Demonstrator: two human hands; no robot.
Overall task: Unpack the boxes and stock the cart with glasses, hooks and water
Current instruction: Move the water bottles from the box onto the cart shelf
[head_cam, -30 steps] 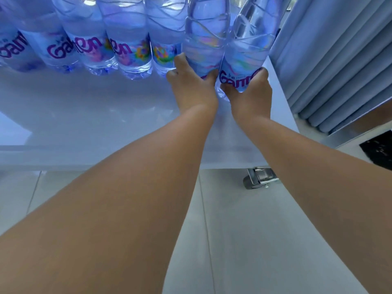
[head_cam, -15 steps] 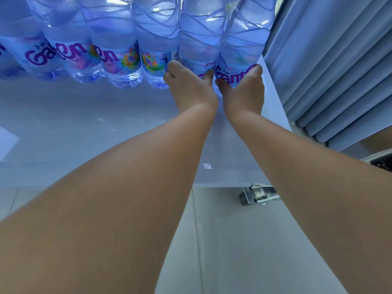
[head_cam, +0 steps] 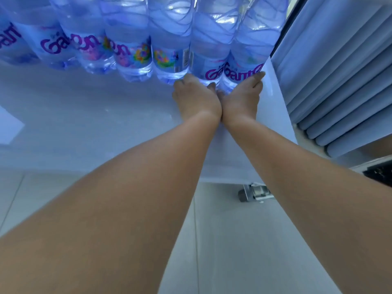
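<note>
A row of several clear water bottles with purple lettering stands along the back of the white cart shelf [head_cam: 95, 124]. My left hand [head_cam: 195, 97] wraps the base of the second bottle from the right [head_cam: 212, 45]. Beside it, my right hand [head_cam: 244, 96] wraps the base of the rightmost bottle [head_cam: 254, 43], which sits at the shelf's right edge. Both bottles stand upright, in line with the row and touching their neighbours. My wrists touch each other. My fingertips are hidden behind the bottles.
A pleated grey-blue curtain [head_cam: 339, 71] hangs just right of the cart. A metal caster wheel [head_cam: 254, 193] shows under the shelf's front right corner, on pale floor tiles [head_cam: 233, 251]. A white sheet [head_cam: 8, 128] lies at the shelf's left edge. A dark object [head_cam: 379, 172] sits far right.
Both hands have pushed the two right-hand bottles back and upright into line with the row. My hands slid lower on the bases and my wrists came together.
</note>
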